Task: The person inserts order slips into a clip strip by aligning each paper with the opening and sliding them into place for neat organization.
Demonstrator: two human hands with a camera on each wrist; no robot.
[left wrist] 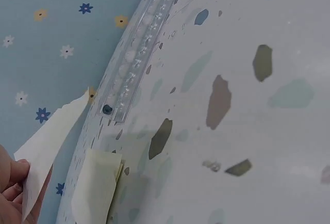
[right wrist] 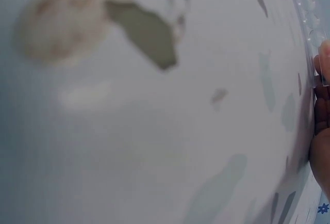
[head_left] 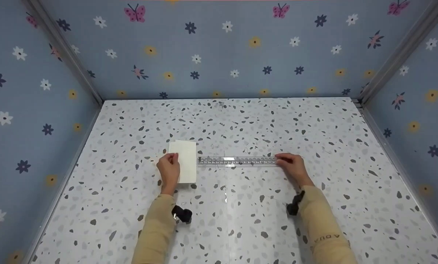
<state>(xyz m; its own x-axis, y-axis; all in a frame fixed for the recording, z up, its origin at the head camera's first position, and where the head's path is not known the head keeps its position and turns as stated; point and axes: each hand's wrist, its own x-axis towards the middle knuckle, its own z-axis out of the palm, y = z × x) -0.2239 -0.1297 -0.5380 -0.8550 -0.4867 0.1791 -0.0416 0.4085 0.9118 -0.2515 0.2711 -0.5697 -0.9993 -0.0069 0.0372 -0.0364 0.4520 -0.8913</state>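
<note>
My left hand (head_left: 169,168) pinches the left edge of a cream paper (head_left: 187,161) between thumb and fingers. The left wrist view shows the pinched sheet (left wrist: 49,144) raised off the table, its far edge ragged, while a folded cream part (left wrist: 95,185) lies lower beside it. To the right, a clear plastic ruler (head_left: 237,161) with rows of round holes lies lengthwise, its left end close to the paper's right edge. My right hand (head_left: 293,167) grips the ruler's right end; in the right wrist view only part of that hand (right wrist: 322,152) shows at the edge.
A white speckled table (head_left: 241,124) lies under everything. Blue walls (head_left: 226,47) with flowers and butterflies stand at the back and both sides. Black wrist cameras (head_left: 184,214) are strapped over the tan sleeves (head_left: 154,231).
</note>
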